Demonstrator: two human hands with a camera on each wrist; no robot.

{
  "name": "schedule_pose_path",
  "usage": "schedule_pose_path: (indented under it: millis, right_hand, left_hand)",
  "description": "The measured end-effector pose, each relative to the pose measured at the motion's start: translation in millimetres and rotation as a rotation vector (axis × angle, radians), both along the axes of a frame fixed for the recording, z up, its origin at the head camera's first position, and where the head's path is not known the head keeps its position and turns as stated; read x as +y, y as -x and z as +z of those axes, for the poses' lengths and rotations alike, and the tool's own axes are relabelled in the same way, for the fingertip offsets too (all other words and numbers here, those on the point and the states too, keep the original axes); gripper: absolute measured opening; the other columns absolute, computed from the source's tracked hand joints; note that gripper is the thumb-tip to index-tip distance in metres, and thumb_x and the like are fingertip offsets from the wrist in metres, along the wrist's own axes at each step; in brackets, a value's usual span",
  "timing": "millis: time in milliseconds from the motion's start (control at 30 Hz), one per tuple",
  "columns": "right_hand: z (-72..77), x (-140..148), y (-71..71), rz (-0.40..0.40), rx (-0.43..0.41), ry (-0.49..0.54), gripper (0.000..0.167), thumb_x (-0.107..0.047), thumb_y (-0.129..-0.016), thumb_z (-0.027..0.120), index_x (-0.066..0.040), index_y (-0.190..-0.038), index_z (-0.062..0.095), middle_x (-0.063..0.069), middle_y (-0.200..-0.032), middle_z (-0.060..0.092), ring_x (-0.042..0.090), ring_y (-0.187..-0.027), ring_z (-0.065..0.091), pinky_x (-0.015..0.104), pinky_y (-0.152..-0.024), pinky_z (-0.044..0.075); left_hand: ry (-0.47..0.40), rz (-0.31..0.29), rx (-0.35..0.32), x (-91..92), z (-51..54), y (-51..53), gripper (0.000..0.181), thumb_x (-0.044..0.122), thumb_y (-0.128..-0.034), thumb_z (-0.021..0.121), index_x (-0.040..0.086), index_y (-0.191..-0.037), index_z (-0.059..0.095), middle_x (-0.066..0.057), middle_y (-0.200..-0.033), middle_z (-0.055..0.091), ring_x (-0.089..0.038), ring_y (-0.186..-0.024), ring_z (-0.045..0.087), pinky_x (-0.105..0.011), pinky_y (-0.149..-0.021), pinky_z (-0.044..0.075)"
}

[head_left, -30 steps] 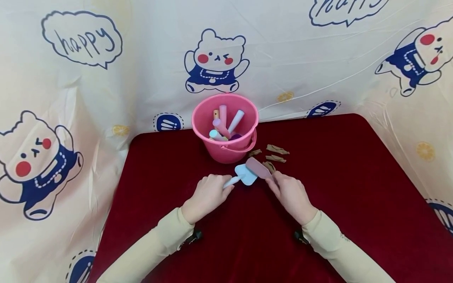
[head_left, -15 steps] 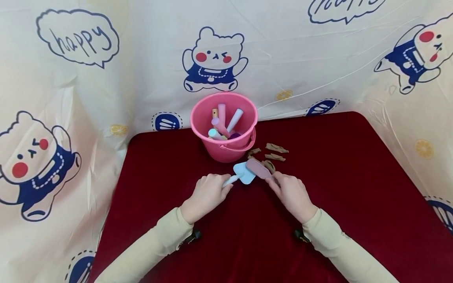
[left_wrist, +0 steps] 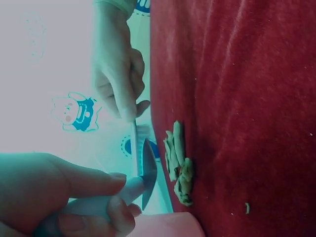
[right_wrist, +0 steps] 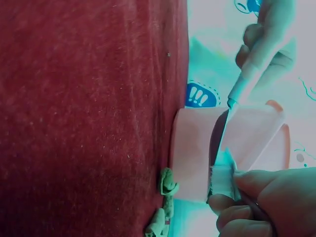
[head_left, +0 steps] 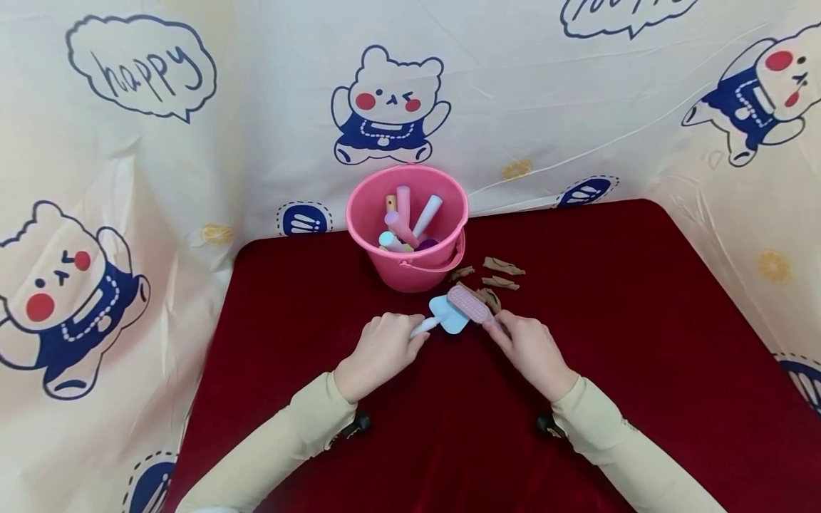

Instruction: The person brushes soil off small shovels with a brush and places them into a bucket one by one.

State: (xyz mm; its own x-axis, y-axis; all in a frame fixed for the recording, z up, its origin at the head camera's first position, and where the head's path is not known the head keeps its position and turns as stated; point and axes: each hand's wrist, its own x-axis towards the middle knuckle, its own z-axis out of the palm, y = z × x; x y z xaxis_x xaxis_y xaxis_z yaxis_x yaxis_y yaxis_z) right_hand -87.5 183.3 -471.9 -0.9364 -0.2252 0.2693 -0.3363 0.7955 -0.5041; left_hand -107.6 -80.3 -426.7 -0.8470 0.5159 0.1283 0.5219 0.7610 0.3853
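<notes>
My left hand (head_left: 383, 353) grips the handle of a small light-blue shovel (head_left: 442, 308), its blade pointing to the right. In my right hand (head_left: 531, 350) is a pale purple brush (head_left: 470, 305), whose head overlaps the shovel blade. Bristles show in the right wrist view, where the brush (right_wrist: 220, 183) lies against the shovel blade (right_wrist: 218, 143). Both tools are held above the tablecloth. Just beyond them lie several brown curled pieces (head_left: 503, 266), like dry leaves; one is partly hidden behind the brush.
A pink bucket (head_left: 410, 274) with its handle down stands at the back of the dark red table (head_left: 321, 299). Several pastel sticks or tool handles (head_left: 428, 216) poke up inside it. Patterned white cloth (head_left: 276, 142) hangs behind and at both sides.
The brush has turned in my right hand: its upper face looked smooth before and looks dotted now. Both hands keep their grips and have barely shifted.
</notes>
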Motion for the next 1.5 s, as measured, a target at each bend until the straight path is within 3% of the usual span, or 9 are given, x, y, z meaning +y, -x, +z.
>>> schedule_pose_path:
  millis: [233, 500, 800, 1033, 1233, 1400, 1500]
  right_hand:
    - [1.1, 1, 1.2, -0.036, -0.006, 0.033, 0.022, -0.020, -0.104, 0.066, -0.009, -0.086, 0.059, -0.006, -0.060, 0.040, 0.007, -0.050, 0.036, 0.025, -0.045, 0.036]
    - [3.3, -12, -2.9, 0.102, -0.105, 0.050, 0.022, -0.025, -0.104, 0.065, -0.016, -0.086, 0.058, -0.010, -0.061, 0.039, 0.002, -0.050, 0.033, 0.022, -0.047, 0.036]
    - [0.0, -5, -0.2, -0.020, -0.036, 0.004, 0.021, -0.022, -0.104, 0.066, -0.011, -0.086, 0.059, -0.007, -0.061, 0.039, 0.007, -0.050, 0.036, 0.025, -0.047, 0.037]
    - [5.5, -11, -2.0, 0.103, -0.074, 0.039, 0.021, -0.024, -0.104, 0.066, -0.015, -0.087, 0.059, -0.009, -0.062, 0.040, 0.004, -0.051, 0.035, 0.023, -0.049, 0.037]
    - [3.7, -5, 2.8, 0.021, -0.021, 0.003, 0.020, -0.022, -0.103, 0.067, -0.012, -0.088, 0.060, -0.006, -0.062, 0.041, 0.008, -0.051, 0.037, 0.025, -0.048, 0.037]
    - [1.6, 6, 8.4, -0.051, 0.002, -0.002, 0.021, -0.021, -0.105, 0.064, -0.007, -0.090, 0.060, -0.003, -0.062, 0.042, 0.011, -0.051, 0.038, 0.028, -0.046, 0.037]
    - [3.2, 7, 8.2, -0.038, 0.007, 0.021, 0.021, -0.020, -0.105, 0.065, -0.008, -0.088, 0.059, -0.004, -0.061, 0.040, 0.009, -0.050, 0.036, 0.027, -0.046, 0.036]
  left_hand:
    - [-0.005, 0.017, -0.024, -2.5, -3.1, -1.6, 0.019, 0.015, -0.0975, 0.074, 0.012, -0.083, 0.063, 0.003, -0.063, 0.049, -0.014, -0.050, 0.045, -0.029, -0.043, 0.038]
    - [-0.033, 0.033, -0.045, -4.3, -3.4, -0.7, 0.018, 0.015, -0.0983, 0.073, 0.013, -0.083, 0.063, 0.004, -0.062, 0.047, -0.013, -0.049, 0.044, -0.027, -0.043, 0.035]
    - [-0.026, 0.030, -0.046, -7.5, -4.2, -3.1, 0.014, 0.017, -0.0981, 0.074, 0.013, -0.087, 0.065, 0.005, -0.063, 0.049, -0.012, -0.049, 0.043, -0.027, -0.042, 0.036]
    - [-0.057, 0.020, -0.025, -8.6, -3.7, -1.0, 0.010, 0.016, -0.0982, 0.073, 0.012, -0.091, 0.068, 0.005, -0.063, 0.049, -0.011, -0.050, 0.044, -0.026, -0.042, 0.035]
    - [-0.072, 0.008, -0.012, -11.2, -0.3, -1.1, 0.006, 0.015, -0.0981, 0.073, 0.011, -0.096, 0.071, 0.004, -0.066, 0.053, -0.010, -0.051, 0.044, -0.025, -0.043, 0.036]
    - [-0.068, -0.002, -0.074, -11.9, -0.7, -1.0, 0.006, 0.015, -0.0964, 0.075, 0.010, -0.097, 0.073, 0.005, -0.067, 0.056, -0.010, -0.050, 0.045, -0.026, -0.044, 0.039]
    - [-0.047, 0.004, -0.091, -11.5, 0.5, 0.7, 0.006, 0.015, -0.0967, 0.075, 0.010, -0.094, 0.072, 0.005, -0.066, 0.055, -0.010, -0.050, 0.045, -0.026, -0.044, 0.039]
